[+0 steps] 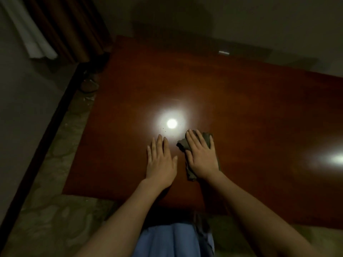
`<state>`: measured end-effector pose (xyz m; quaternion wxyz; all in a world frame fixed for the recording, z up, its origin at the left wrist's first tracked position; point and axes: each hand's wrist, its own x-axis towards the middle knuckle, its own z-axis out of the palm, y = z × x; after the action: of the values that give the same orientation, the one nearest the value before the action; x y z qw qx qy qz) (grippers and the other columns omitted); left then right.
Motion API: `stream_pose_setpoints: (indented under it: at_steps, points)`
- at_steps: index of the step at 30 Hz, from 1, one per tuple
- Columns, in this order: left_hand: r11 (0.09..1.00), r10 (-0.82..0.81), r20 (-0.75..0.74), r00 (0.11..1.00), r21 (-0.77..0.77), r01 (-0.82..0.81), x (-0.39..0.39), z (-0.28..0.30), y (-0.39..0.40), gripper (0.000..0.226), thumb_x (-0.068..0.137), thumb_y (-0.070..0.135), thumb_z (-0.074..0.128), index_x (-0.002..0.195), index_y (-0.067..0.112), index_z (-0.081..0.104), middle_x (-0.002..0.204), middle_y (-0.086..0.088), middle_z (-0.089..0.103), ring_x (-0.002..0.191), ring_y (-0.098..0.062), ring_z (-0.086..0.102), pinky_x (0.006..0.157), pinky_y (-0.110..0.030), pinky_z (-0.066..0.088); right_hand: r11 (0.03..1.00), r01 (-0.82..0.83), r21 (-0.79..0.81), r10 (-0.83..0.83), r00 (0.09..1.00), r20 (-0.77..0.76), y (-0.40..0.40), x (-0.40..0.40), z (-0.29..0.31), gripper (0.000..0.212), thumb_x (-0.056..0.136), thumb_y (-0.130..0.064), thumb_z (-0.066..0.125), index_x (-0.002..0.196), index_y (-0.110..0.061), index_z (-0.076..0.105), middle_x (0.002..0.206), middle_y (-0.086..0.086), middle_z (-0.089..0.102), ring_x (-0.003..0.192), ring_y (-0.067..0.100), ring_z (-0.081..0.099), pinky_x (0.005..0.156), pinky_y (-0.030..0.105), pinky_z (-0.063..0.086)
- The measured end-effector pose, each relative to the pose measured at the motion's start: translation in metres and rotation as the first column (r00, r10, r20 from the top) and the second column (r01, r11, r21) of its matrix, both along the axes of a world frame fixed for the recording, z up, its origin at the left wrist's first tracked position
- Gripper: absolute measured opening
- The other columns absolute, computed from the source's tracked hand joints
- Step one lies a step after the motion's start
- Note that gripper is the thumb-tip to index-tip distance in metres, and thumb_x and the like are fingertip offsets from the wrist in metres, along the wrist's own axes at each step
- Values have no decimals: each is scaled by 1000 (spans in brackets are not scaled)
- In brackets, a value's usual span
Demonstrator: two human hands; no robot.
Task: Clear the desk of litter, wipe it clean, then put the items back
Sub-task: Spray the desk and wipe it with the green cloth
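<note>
The desk (pixel 241 108) is a glossy reddish-brown wooden top filling most of the view. My right hand (pixel 201 154) lies flat, fingers straight, pressing a dark grey cloth (pixel 206 138) onto the desk near its front middle. The cloth shows past the fingertips and under the wrist. My left hand (pixel 160 160) rests flat on the bare wood just left of the cloth, fingers straight, holding nothing. A few tiny dark specks (pixel 164 129) lie on the wood just beyond my left fingertips, in the glare of a lamp reflection.
A small pale object (pixel 224 52) lies at the desk's far edge by the wall. Brown curtains (pixel 65 28) hang at the upper left. Debris (pixel 90 86) sits on the stone-patterned floor (pixel 61 145) left of the desk. A second glare (pixel 336 159) shows at right.
</note>
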<state>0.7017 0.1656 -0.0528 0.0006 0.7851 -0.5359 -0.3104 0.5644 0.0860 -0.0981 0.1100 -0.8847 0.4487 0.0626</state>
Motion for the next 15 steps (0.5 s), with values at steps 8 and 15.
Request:
stream_pose_setpoints:
  at_steps: [8,15]
  points:
    - [1000,-3,37,999,13,3,50,0,79,64,102,37,20,149,5,-9,157,-15,-18,143,-30,-20,116,-44,-11,994,-25,-106,23,1000,-17,97,-9,-1,58,94,-40,30,146,-17,35,150,-2,37,140,18,28,110,49,12]
    - [999,0,16,1000,-51,1,58,6,91,63,102,35,22,150,6,-7,158,-14,-13,144,-29,-17,116,-42,-10,995,-89,-55,90,996,9,158,-5,-2,62,88,-39,37,146,-19,34,152,-5,34,142,16,23,108,53,17]
